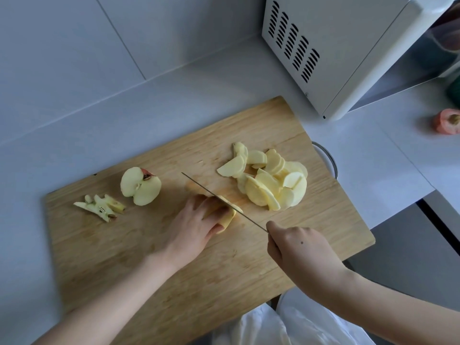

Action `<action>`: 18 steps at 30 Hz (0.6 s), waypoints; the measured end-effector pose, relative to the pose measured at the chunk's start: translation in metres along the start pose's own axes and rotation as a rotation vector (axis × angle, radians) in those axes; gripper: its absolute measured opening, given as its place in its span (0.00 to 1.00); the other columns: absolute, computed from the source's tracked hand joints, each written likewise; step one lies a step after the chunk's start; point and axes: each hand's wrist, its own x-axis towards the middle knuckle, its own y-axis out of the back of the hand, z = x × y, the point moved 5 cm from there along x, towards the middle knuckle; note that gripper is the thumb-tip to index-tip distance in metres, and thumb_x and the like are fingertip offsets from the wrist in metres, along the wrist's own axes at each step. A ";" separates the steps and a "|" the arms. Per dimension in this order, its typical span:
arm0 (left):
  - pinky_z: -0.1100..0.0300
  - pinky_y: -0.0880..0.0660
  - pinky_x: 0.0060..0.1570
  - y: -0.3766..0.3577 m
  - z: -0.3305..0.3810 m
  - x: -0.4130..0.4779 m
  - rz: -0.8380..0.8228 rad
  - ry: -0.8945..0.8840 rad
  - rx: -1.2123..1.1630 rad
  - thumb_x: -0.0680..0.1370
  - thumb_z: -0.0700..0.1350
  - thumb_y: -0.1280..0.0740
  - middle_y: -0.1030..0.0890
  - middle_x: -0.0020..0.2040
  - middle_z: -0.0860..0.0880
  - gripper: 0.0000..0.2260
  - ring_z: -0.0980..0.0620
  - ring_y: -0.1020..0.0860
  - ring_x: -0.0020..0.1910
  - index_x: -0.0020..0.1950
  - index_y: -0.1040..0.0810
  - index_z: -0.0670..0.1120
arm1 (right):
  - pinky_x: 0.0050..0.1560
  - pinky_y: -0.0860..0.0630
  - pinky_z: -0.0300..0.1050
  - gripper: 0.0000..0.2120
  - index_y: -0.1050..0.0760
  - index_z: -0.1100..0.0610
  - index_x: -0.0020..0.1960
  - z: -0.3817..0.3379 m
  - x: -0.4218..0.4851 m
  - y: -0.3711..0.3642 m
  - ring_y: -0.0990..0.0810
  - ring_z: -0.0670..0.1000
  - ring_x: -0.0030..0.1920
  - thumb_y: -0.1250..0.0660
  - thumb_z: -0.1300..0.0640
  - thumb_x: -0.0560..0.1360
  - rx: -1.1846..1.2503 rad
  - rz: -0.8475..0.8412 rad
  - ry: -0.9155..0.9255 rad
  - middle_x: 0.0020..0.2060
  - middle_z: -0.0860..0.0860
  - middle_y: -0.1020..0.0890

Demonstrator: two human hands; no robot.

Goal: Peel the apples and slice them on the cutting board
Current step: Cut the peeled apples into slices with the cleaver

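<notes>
On grained wooden cutting board (149,257), thin knife (224,201) meets a pale apple piece (230,216).

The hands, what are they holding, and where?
The right hand grips the knife by its handle. The left hand holds the apple piece from above, fingers over its top.

White microwave (348,46) back right on pale counter (124,135); green object (454,90) at right edge.

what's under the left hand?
A peeled apple piece on the cutting board, the knife slicing its exposed end. The left hand holding it hides the rest.
</notes>
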 end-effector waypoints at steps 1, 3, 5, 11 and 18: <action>0.54 0.21 0.38 0.000 0.000 -0.001 0.002 0.007 0.008 0.63 0.44 0.22 0.26 0.56 0.48 0.22 0.44 0.31 0.52 0.55 0.21 0.49 | 0.24 0.45 0.40 0.09 0.41 0.54 0.41 0.002 0.005 -0.006 0.43 0.47 0.23 0.45 0.59 0.79 0.019 -0.027 -0.018 0.24 0.47 0.39; 0.53 0.21 0.33 -0.003 -0.001 -0.003 -0.028 0.029 0.031 0.62 0.42 0.20 0.20 0.51 0.45 0.19 0.40 0.26 0.48 0.52 0.17 0.46 | 0.27 0.42 0.43 0.08 0.40 0.55 0.42 0.001 0.017 -0.013 0.40 0.49 0.25 0.49 0.58 0.80 0.061 -0.057 -0.039 0.26 0.49 0.36; 0.53 0.22 0.28 -0.004 -0.002 -0.003 -0.061 0.053 0.046 0.61 0.41 0.19 0.19 0.48 0.44 0.18 0.36 0.22 0.43 0.50 0.16 0.45 | 0.27 0.42 0.43 0.08 0.40 0.55 0.42 0.001 0.026 -0.016 0.39 0.49 0.26 0.48 0.58 0.80 0.096 -0.055 -0.045 0.27 0.49 0.36; 0.51 0.21 0.45 -0.005 -0.001 -0.003 -0.032 -0.002 0.097 0.66 0.43 0.23 0.18 0.52 0.45 0.15 0.39 0.21 0.48 0.52 0.16 0.46 | 0.23 0.47 0.38 0.10 0.39 0.54 0.39 0.009 0.011 0.003 0.43 0.47 0.21 0.43 0.59 0.79 0.112 0.013 -0.029 0.23 0.46 0.40; 0.54 0.25 0.50 -0.012 -0.005 -0.004 -0.038 -0.057 0.071 0.71 0.46 0.28 0.19 0.54 0.47 0.15 0.43 0.24 0.51 0.57 0.21 0.47 | 0.26 0.43 0.40 0.08 0.39 0.54 0.44 0.002 -0.002 0.010 0.40 0.49 0.25 0.50 0.55 0.81 0.051 -0.067 -0.027 0.26 0.48 0.37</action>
